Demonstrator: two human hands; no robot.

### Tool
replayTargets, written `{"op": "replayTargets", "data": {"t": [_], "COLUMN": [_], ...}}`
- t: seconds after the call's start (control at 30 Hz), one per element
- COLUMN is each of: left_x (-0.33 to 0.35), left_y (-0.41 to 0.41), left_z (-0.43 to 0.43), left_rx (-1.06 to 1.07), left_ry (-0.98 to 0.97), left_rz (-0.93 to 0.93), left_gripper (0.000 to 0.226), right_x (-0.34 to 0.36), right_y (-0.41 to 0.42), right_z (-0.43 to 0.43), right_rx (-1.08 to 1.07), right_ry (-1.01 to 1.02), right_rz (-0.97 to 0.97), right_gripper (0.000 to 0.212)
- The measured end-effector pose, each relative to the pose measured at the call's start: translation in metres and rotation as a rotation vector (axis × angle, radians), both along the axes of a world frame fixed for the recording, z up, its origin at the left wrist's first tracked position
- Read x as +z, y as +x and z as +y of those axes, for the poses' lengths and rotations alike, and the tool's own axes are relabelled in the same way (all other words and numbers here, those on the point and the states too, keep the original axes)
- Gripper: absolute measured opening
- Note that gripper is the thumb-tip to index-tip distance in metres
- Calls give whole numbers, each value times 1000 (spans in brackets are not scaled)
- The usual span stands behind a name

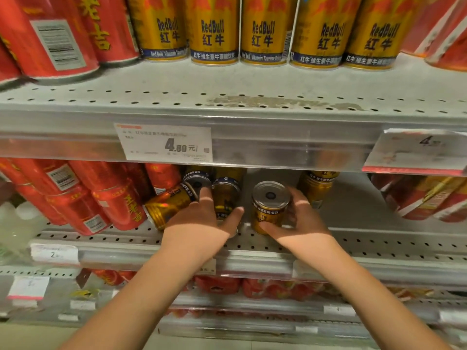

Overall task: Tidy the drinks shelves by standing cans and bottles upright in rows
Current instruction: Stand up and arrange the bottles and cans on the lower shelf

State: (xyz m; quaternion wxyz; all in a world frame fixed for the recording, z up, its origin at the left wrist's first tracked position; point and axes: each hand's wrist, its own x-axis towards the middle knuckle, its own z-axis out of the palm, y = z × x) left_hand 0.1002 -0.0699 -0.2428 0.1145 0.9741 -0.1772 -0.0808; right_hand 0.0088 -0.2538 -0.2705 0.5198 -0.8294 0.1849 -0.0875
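Observation:
On the middle shelf [353, 242] my right hand [295, 218] is wrapped around a gold Red Bull can [269, 205] that stands upright near the front edge. My left hand [202, 218] rests between a tipped gold can [169, 204] lying on its side and an upright gold can [225, 195]; its fingers reach up toward another can [197, 180] behind. Whether the left hand grips any of them is hidden by the hand itself. One more gold can [316, 189] stands further back on the right.
Red cans [113, 203] lean in a crowd on the left of the middle shelf. The upper shelf [227, 97] carries a row of upright gold cans [214, 31] and tilted red cans [58, 39]. Red-and-gold packs [424, 198] lie at right. Price tags hang on the rails.

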Motion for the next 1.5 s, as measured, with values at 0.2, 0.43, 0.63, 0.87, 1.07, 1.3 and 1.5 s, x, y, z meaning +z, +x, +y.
{"op": "replayTargets", "data": {"t": [0.2, 0.43, 0.63, 0.87, 1.07, 1.3, 1.5], "left_x": [-8, -18, -22, -24, -23, -21, -25], "left_y": [-6, -19, -22, -21, -19, -21, -24], "left_z": [3, 15, 18, 20, 20, 23, 24], "left_rx": [125, 145, 109, 122, 148, 105, 147], "left_ry": [-328, -562, -545, -587, -608, -605, -816], "left_rz": [178, 186, 122, 153, 186, 205, 195], "left_gripper": [85, 70, 62, 56, 54, 63, 41], "right_x": [-12, -8, 22, 27, 20, 24, 16], "right_y": [-2, -2, -14, -10, 8, 25, 19], "right_z": [-10, -14, -30, -28, -31, -31, -32], "right_rx": [30, 78, 34, -6, 20, 207, 155], "right_ry": [24, -116, -11, -141, -305, -358, -171], "right_rz": [32, 60, -103, -140, -36, 73, -59], "right_gripper": [85, 87, 73, 56, 47, 79, 61]}}
